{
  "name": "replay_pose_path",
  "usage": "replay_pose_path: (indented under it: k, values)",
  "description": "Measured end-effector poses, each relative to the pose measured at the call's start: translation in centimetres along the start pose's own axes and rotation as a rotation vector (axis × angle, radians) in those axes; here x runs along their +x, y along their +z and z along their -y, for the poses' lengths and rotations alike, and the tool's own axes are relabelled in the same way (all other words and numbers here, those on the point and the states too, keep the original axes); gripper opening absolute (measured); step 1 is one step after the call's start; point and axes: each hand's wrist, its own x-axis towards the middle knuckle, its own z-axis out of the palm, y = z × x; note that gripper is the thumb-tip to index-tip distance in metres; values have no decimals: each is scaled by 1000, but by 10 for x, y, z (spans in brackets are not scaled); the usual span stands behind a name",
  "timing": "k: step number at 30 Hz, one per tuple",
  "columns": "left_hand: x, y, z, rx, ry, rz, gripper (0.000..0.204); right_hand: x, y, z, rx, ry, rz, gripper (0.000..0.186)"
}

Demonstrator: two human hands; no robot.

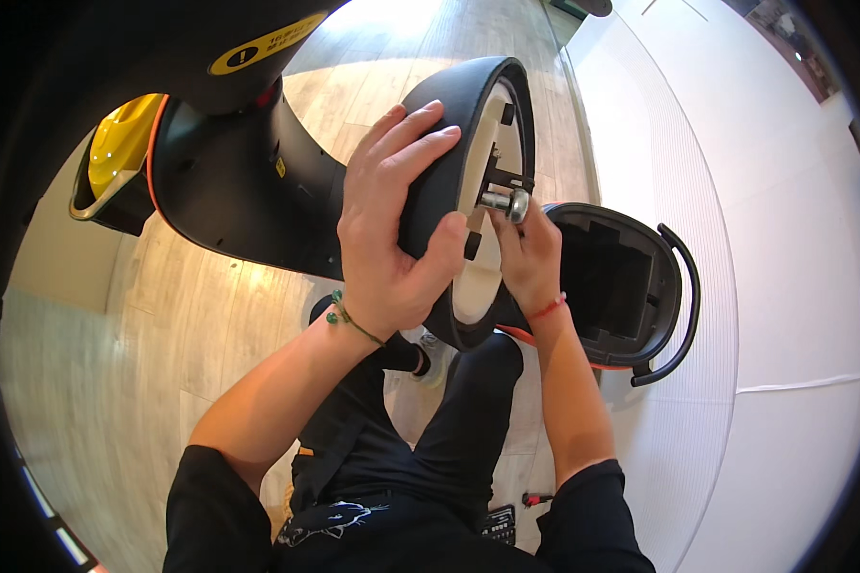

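A black scooter seat [425,191] is tipped up on its edge in front of me, with its pale underside [478,288] facing right. My left hand [392,220] is wrapped round the seat's padded side, fingers over the top and thumb at the rim. On the underside is a small dark metal bracket [506,178]. Against it sits the shiny head of a ratchet wrench [518,205], socket toward the seat. My right hand [532,250] is closed just below that head; the wrench's handle is mostly hidden by my fingers.
The scooter's black body [239,191] stands at the left, with a yellow object [119,143] in a holder beyond it. Right of the seat is an open black storage compartment [612,277] with a curved grab rail [690,306]. A tool case [499,524] lies on the wooden floor near me.
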Motion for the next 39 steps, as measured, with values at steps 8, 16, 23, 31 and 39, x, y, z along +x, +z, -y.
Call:
replay_pose_path:
  k: [8,16,23,31,39]
  values:
    - [-2,0,-3,9,-19,17,49,3,-1,-4,-148,-341,-250,23]
    - [-4,-1,2,6,-8,37,49,-2,12,4,7,-58,-229,31]
    - [-3,-2,6,-7,35,14,49,-2,25,-3,295,-15,-263,35]
    - [-2,0,2,-3,24,-5,51,-34,-9,44,394,333,-242,14]
    - [-2,0,4,10,41,-11,53,-47,-32,83,587,493,-46,23]
